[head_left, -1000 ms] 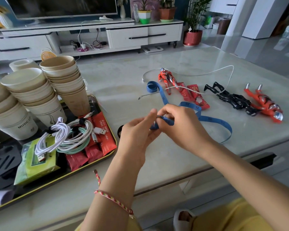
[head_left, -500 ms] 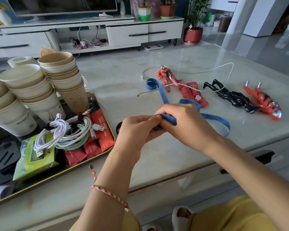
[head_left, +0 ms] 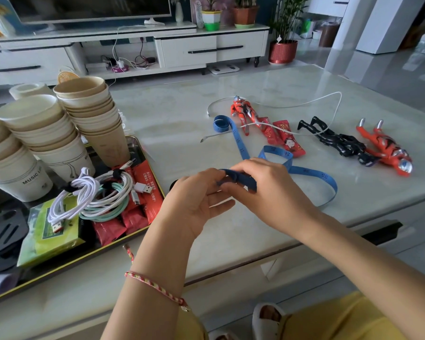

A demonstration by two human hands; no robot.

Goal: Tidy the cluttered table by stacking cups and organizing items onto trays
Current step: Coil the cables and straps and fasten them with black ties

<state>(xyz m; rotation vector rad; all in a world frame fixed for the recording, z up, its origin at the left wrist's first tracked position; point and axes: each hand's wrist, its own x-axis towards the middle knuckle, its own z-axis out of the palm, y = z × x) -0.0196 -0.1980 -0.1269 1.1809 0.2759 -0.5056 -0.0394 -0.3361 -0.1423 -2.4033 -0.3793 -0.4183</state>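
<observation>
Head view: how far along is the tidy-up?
Done: cups stacked, coiled cables and snack packets on the tray. In hand: left hand and right hand grip the blue tape measure. Left: three toy figures, a white cable and two red packets lie on the table.

We look from one wide-angle camera worn on the head, facing forward and tilted down over the pale, glossy stone-topped table (head_left: 182, 119). It sits close: the left hand (head_left: 194, 200) and right hand (head_left: 268, 192) meet on a blue fabric measuring tape (head_left: 309, 171) at mid-frame, forearms running off the bottom edge. The long white television cabinet (head_left: 189, 47) crosses the top, far off.
</observation>
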